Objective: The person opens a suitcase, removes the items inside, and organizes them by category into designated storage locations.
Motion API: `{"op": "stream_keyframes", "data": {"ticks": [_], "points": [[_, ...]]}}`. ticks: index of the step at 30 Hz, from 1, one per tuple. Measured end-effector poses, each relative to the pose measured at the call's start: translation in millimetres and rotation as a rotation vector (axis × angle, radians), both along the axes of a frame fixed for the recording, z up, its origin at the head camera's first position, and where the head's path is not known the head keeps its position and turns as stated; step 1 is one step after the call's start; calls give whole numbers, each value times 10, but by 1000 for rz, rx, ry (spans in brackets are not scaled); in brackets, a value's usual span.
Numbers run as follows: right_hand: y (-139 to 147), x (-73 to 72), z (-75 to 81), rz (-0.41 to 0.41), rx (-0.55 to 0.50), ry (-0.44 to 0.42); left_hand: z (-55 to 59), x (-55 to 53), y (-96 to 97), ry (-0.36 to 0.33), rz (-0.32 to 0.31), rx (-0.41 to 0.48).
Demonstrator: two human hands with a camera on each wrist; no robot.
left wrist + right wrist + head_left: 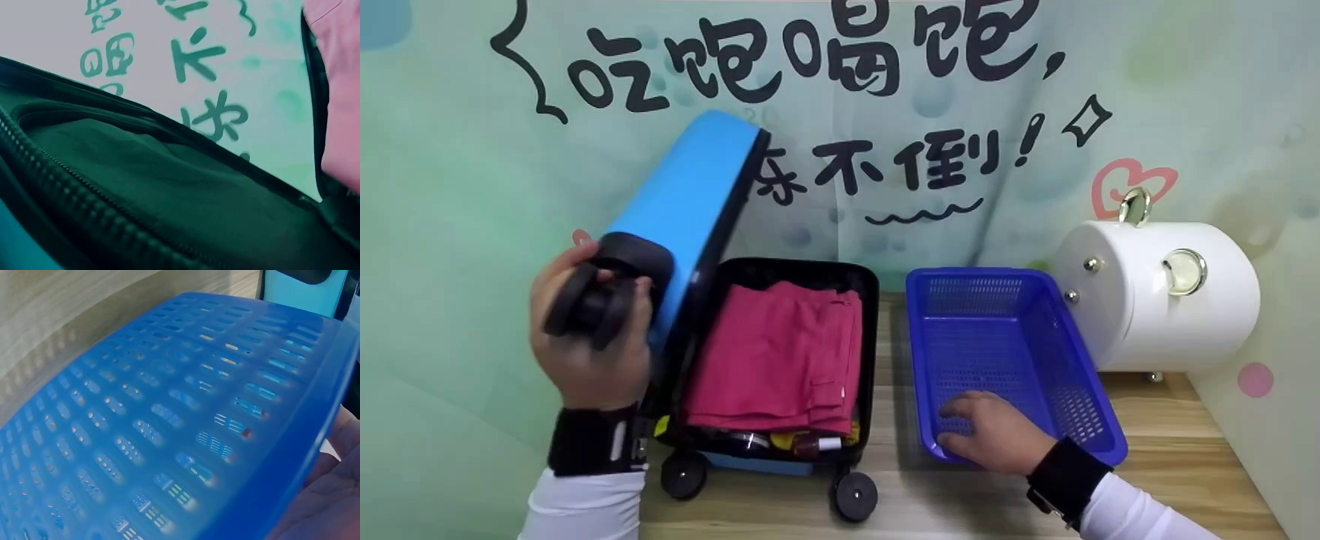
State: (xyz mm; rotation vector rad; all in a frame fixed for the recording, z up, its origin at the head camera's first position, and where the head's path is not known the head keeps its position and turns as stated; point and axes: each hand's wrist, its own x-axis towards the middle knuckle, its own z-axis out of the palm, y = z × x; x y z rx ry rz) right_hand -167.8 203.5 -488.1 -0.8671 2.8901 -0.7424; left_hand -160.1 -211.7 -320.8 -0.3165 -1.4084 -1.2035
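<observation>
In the head view, my left hand point(592, 371) grips a black caster wheel point(585, 300) at the corner of the blue suitcase lid point(694, 180). The lid stands tilted up on the left. Its dark lining point(140, 180) and zipper point(101, 208) fill much of the left wrist view. Folded red shorts point(780, 356) lie in the open suitcase base point(872, 330). My right hand point(997, 435) lies over the near rim of a blue plastic basket point(919, 360), fingers loosely bent inside. The basket's slotted wall point(140, 410) fills the right wrist view.
Small items, including a brown bottle with a white cap point(816, 445), show below the shorts. A white rounded container point(1177, 300) stands right of the basket. A printed cloth point(840, 187) hangs behind. The suitcase's wheels point(856, 496) point toward the near table edge.
</observation>
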Motion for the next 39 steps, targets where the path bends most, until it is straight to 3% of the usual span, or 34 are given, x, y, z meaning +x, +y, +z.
{"op": "stream_keyframes", "data": {"ticks": [5, 9, 11, 15, 22, 27, 29, 36, 39], "points": [[-7, 20, 3, 11, -1, 0, 53, -14, -208, -55, -28, 264], [-12, 40, -6, 2, 6, -40, 69, -53, -380, -50, -88, 453], [-14, 43, -10, 8, 7, -57, 72, -62, -456, -60, -109, 525], [-24, 42, -22, 34, 13, -61, 56, -69, -587, -100, -84, 619], [-50, 46, -53, 66, 27, -40, -50, -114, -752, -115, 34, 633], [-80, 50, -61, 68, 20, -69, -51, -107, -777, -141, 99, 656], [-86, 51, -64, 75, 21, -67, -46, -101, -782, -136, 113, 657], [-83, 43, -58, 97, 25, -59, -62, -108, -818, -105, 73, 658], [-80, 47, -49, 93, 26, -78, -79, -89, -830, -171, 108, 638]]}}
